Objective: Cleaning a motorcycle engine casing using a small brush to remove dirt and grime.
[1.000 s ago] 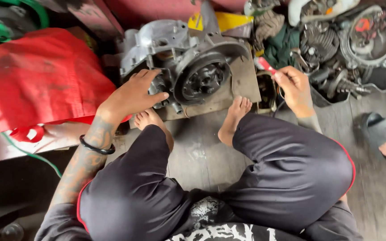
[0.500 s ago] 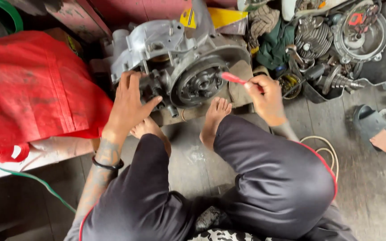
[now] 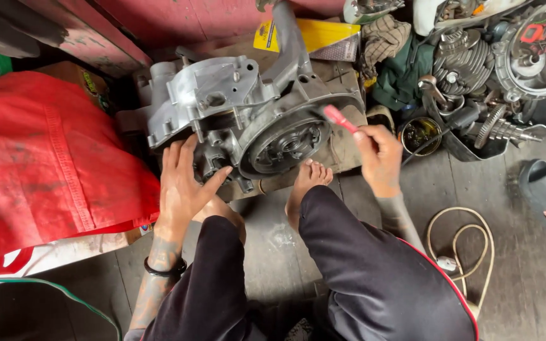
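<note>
A grey metal engine case (image 3: 248, 107) stands on a wooden board (image 3: 342, 151) on the floor in front of me. My left hand (image 3: 183, 183) lies flat against the case's near left side, fingers spread. My right hand (image 3: 379, 155) grips a red-handled tool (image 3: 339, 119), likely a brush, whose tip is at the round opening (image 3: 285, 144) of the case. My bare feet rest against the board's near edge, and my knees in dark trousers fill the bottom of the view.
A red cloth (image 3: 45, 164) covers a heap at the left. Engine parts, a finned cylinder (image 3: 459, 60), gears (image 3: 500, 129) and a small tin (image 3: 419, 134) crowd the right. A coiled pale cord (image 3: 469, 246) lies on the floor. A sandal (image 3: 545, 186) sits far right.
My right hand has brought the red-handled tool from the small tin over to the case's round opening. My left hand has slid lower on the case. The view has shifted closer.
</note>
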